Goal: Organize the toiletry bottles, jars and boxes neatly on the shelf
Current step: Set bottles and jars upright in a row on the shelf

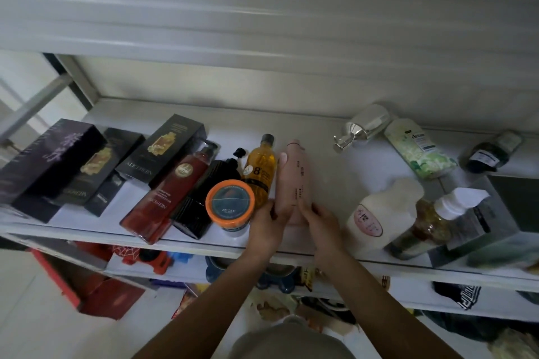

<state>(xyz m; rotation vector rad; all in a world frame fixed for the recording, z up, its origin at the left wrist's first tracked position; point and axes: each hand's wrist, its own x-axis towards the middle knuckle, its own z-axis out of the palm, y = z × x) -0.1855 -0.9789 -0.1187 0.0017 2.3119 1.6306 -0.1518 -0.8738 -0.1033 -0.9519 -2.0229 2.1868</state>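
A pink bottle (294, 181) lies on the white shelf (329, 160), neck pointing to the back. My left hand (267, 224) and my right hand (319, 221) hold its near end from either side. To its left lie an amber bottle (260, 167), an orange-lidded jar (229, 203), a black pump bottle (207, 198) and a red pump bottle (169, 195). Several dark boxes (163, 148) lie at the far left.
To the right lie a silver pump bottle (364, 125), a green floral bottle (417, 148), a dark small bottle (493, 151), a white bottle (379, 210), a clear pump bottle (423, 224) and a grey box (495, 218). Lower shelves hold assorted items.
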